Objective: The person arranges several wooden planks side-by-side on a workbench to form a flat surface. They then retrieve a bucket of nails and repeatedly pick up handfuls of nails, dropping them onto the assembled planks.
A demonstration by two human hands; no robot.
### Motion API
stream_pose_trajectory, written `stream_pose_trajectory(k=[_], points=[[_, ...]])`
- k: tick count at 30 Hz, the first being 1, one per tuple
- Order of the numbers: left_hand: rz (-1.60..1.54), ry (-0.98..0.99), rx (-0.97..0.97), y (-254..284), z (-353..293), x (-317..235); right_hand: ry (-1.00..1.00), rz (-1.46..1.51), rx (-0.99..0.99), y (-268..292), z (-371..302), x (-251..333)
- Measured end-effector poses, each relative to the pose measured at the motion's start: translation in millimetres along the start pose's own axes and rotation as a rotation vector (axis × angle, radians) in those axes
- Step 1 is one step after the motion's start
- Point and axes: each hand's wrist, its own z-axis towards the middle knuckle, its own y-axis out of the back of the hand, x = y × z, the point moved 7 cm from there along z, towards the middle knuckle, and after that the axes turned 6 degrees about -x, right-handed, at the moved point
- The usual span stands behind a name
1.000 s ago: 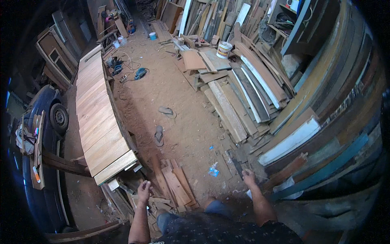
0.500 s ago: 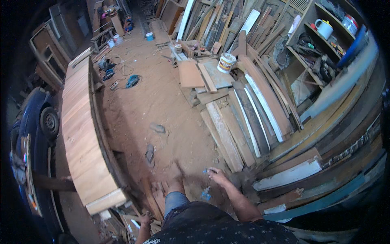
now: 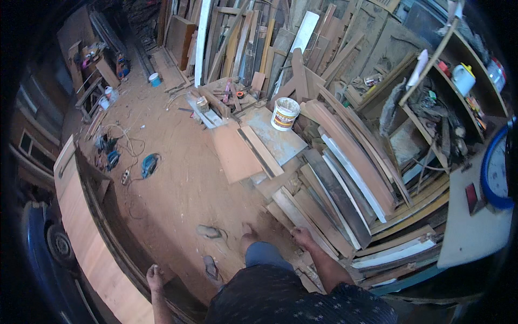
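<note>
My left hand point(image 3: 155, 278) hangs beside the inner edge of a long workbench point(image 3: 89, 221) topped with pale wood. Its fingers are curled in, and nothing shows in them. To the right, my right hand point(image 3: 303, 237) is closed, above the near ends of a row of stacked planks point(image 3: 318, 213). Whatever its fingers hold is too small or hidden to make out. A pair of sandals point(image 3: 209, 231) lies on the dirt floor ahead of my legs.
A white bucket point(image 3: 284, 114) stands on a board beside a flat wooden panel point(image 3: 236, 151). Blue power tools point(image 3: 150, 165) and cables lie on the floor. Shelves point(image 3: 431, 135) and a blue-rimmed clock point(image 3: 497, 164) are at right. A blue car point(image 3: 40, 259) stands at left.
My view has turned rightward and the body has moved forward. My left hand has risen beside the bench. The small blue thing seen at my right fingertips no longer shows.
</note>
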Motion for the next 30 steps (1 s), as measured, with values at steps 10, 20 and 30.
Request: stream_pose_trajectory(k=[10,20,30], points=[[0.713,-0.340,0.261,-109.1,213.1,-102.5,0.307,-0.306,-0.674,65.7,465.3,269.3],[0.643,0.267,0.216,-191.4,260.0,-197.3,0.128,-0.213,-0.581,88.4,635.7,389.8],[0.554,0.268,0.238,-242.9,377.6,-242.0,0.033,-0.268,-0.607,45.2,591.7,391.7]])
